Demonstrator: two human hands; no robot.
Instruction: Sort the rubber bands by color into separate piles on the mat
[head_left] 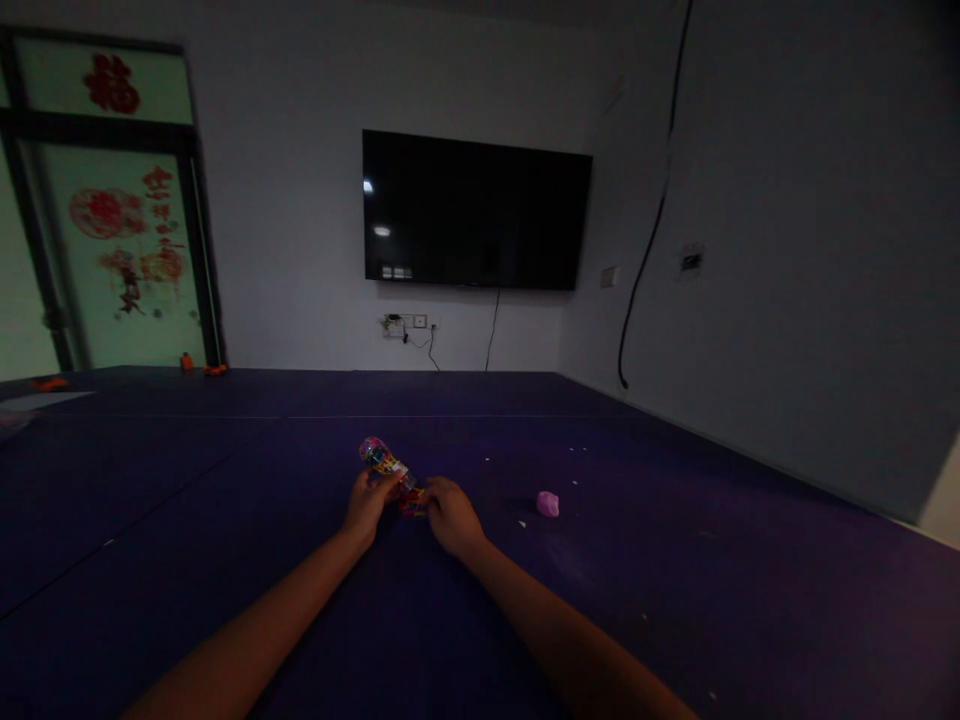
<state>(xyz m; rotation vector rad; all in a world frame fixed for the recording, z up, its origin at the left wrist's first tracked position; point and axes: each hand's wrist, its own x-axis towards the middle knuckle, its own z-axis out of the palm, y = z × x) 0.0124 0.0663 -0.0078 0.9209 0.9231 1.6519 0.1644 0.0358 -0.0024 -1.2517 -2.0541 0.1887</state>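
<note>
A clear bottle-shaped container (379, 456) with a rounded end is filled with thin colourful bands. My left hand (367, 508) is closed around its narrower part, and the container lies tilted, rounded end away to the left. A small heap of the same colourful bands (411, 503) is at its near end, between my two hands. My right hand (452, 516) has its fingers curled together at the right side of this heap, touching it. Its fingertips are partly hidden, and the bands seem pinched there. A pink-purple lump (547, 503) sits on the purple surface to the right of my right hand.
The wide purple surface (247, 560) has small white scraps (523, 524) scattered on the right. Orange objects (49, 384) and a pale sheet (45, 401) lie at the far left. Beyond are a wall-mounted television (476, 210), a hanging black cable (645, 270) and a glass door (112, 240).
</note>
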